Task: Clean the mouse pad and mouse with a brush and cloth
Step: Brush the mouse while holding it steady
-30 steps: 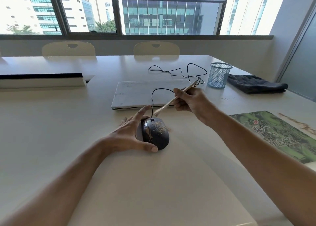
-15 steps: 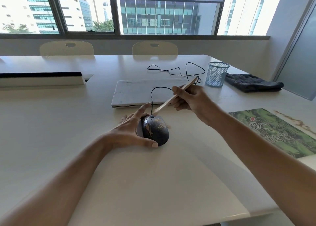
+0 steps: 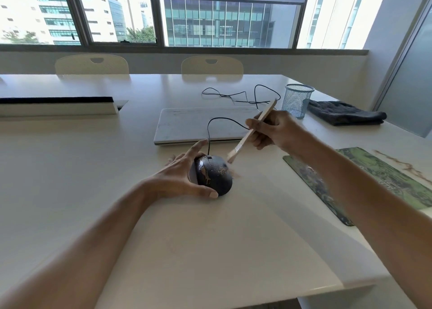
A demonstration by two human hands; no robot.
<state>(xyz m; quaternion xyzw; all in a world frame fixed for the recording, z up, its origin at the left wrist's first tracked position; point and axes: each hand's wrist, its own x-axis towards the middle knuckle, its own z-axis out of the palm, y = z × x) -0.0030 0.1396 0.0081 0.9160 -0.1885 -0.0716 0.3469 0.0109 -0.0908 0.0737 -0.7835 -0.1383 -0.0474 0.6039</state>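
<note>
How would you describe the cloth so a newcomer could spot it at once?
On the white table, follow the right edge toward the window. Right of the blue mesh cup lies the cloth, folded; it is the only dark grey fabric there.

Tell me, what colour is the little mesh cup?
Light blue. The mesh cup shows best in the head view, beside the dark cloth.

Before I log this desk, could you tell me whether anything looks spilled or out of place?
Yes: tan crumbs speckle the mouse, and a brownish streak of debris lies on the table just past the mouse pad.
</note>
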